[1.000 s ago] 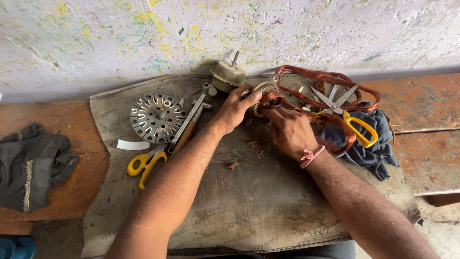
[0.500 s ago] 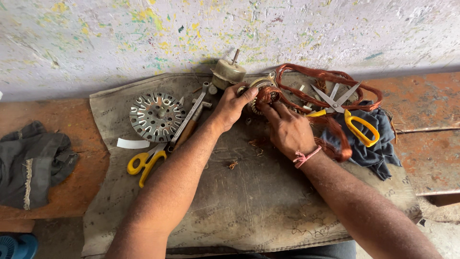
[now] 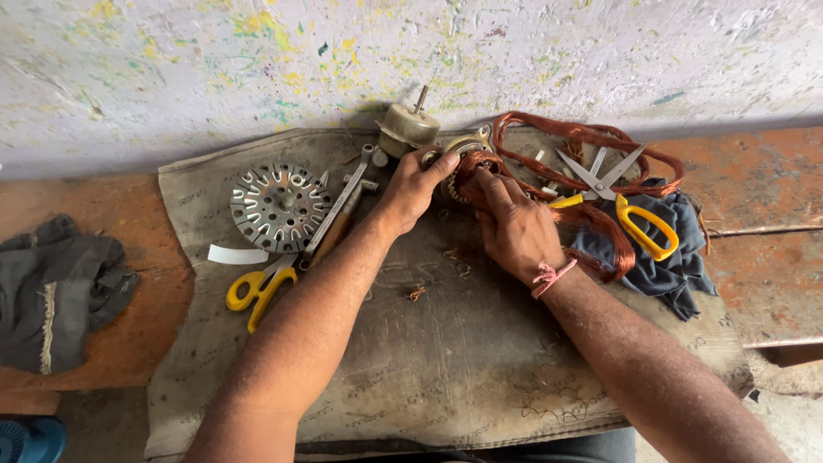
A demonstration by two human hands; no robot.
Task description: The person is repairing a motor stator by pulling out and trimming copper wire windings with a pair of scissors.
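Both my hands work at a round metal motor stator wound with copper wire, lying at the far side of a dirty cloth mat. My left hand grips the stator's left rim. My right hand presses its fingers onto the copper winding from the right. Loops of copper wire trail off to the right of the stator. The stator's middle is mostly hidden by my fingers.
A small motor with a shaft stands behind the stator. A slotted metal disc, a long metal tool and yellow-handled scissors lie left. More yellow-handled scissors rest on a blue cloth. A grey rag lies far left.
My hands have stayed on the stator with small finger shifts on the winding. The view has tilted slightly, so everything sits a little lower in the picture.
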